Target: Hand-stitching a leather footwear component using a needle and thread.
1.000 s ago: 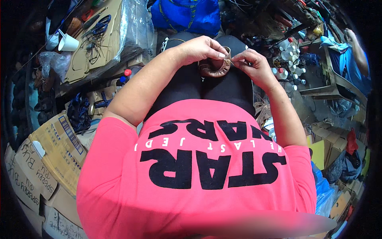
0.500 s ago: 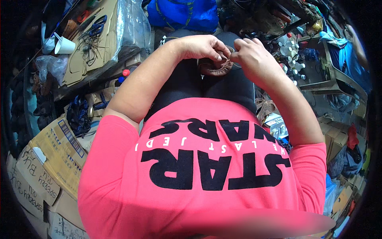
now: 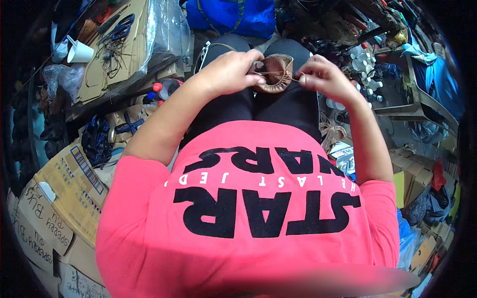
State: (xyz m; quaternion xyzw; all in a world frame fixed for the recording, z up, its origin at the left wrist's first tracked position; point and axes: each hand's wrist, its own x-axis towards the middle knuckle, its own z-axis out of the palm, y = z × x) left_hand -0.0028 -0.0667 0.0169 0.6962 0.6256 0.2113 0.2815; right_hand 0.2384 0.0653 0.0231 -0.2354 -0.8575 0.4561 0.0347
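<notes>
A small brown leather piece (image 3: 276,75), curved like part of a sandal, rests on my knees over black trousers. My left hand (image 3: 229,72) grips its left edge and holds it steady. My right hand (image 3: 323,79) is just to its right, fingers pinched on a thin light thread (image 3: 288,74) that runs across to the leather. A pink printed shirt fills the lower half of the view.
On my left are flattened cardboard boxes (image 3: 64,184), a sheet of card with scissors (image 3: 118,30), a white cup (image 3: 78,51) and a clear bottle with a red cap (image 3: 164,88). A blue bag (image 3: 228,15) lies ahead. Small white bottles (image 3: 360,59) and cluttered shelves stand at right.
My right hand has drawn away to the right of the leather piece, pulling the thread out. My left hand keeps its hold.
</notes>
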